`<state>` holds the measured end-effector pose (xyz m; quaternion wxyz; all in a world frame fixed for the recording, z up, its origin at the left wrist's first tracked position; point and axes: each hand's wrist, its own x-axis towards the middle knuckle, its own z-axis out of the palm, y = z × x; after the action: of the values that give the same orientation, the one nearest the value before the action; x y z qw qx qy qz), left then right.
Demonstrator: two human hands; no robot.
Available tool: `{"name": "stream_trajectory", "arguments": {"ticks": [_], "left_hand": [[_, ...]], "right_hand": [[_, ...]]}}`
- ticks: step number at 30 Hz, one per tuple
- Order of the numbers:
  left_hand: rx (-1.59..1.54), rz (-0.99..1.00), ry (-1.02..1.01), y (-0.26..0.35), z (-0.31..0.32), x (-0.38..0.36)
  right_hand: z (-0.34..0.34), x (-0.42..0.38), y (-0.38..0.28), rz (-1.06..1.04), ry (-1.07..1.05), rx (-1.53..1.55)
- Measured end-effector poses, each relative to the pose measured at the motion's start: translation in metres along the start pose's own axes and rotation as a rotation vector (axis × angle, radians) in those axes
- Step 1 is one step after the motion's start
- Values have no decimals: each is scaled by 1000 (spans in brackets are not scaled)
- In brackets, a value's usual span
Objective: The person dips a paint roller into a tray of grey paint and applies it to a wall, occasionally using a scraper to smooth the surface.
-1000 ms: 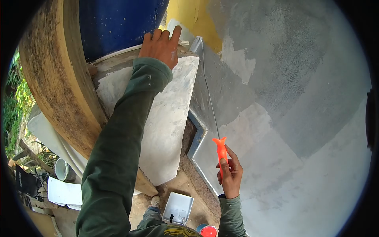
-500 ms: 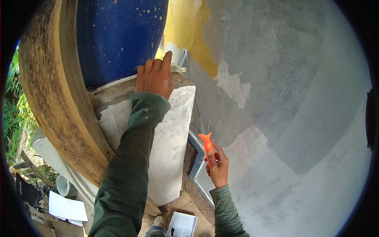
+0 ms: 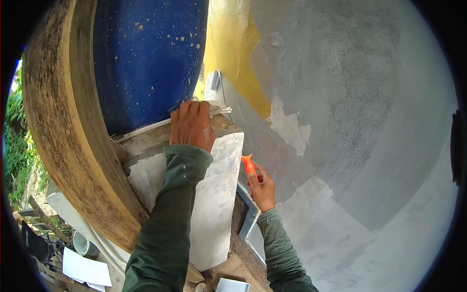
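Observation:
My left hand (image 3: 192, 127) is closed over the ledge (image 3: 146, 134) below the blue panel (image 3: 148, 63), knuckles up and fingertips hidden. My right hand (image 3: 263, 190) is wrapped round an orange handle (image 3: 249, 166), whose forked end points up beside the right edge of the whitish slab (image 3: 214, 204). A thin dark line shows above the handle, near a small grey metal piece (image 3: 216, 80) on the wall; whether it joins the handle cannot be made out.
A curved wooden beam (image 3: 78, 131) runs down the left. The patchy grey wall (image 3: 350, 107) fills the right, with yellow paint (image 3: 233, 48) at its corner. Below are a white tray (image 3: 232, 285), a bucket (image 3: 85, 245) and white sheets (image 3: 86, 267).
The view has shifted, with the ledge lower in it. My left index finger, stretched out before, is now curled. My right hand and the orange handle are closer to the slab's edge.

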<state>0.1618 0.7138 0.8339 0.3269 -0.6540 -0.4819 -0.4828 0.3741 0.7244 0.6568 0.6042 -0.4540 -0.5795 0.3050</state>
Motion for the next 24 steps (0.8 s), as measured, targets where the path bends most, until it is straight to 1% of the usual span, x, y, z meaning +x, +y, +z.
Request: {"name": "stream_trajectory", "arguments": {"ticks": [5, 7, 10, 13, 16, 24], "left_hand": [[13, 18, 0, 1, -1, 1], [17, 16, -4, 1, 0, 1], [20, 6, -30, 2, -1, 2], [27, 5, -11, 1, 0, 1], [24, -2, -25, 1, 0, 1], [13, -14, -39, 2, 0, 2]], "right_hand": [[11, 31, 4, -44, 5, -51], [13, 41, 2, 33, -2, -89], [20, 60, 14, -39, 20, -64], [24, 71, 1, 7, 12, -89], [27, 92, 6, 24, -13, -84], [36, 135, -19, 53, -58, -86]]}}
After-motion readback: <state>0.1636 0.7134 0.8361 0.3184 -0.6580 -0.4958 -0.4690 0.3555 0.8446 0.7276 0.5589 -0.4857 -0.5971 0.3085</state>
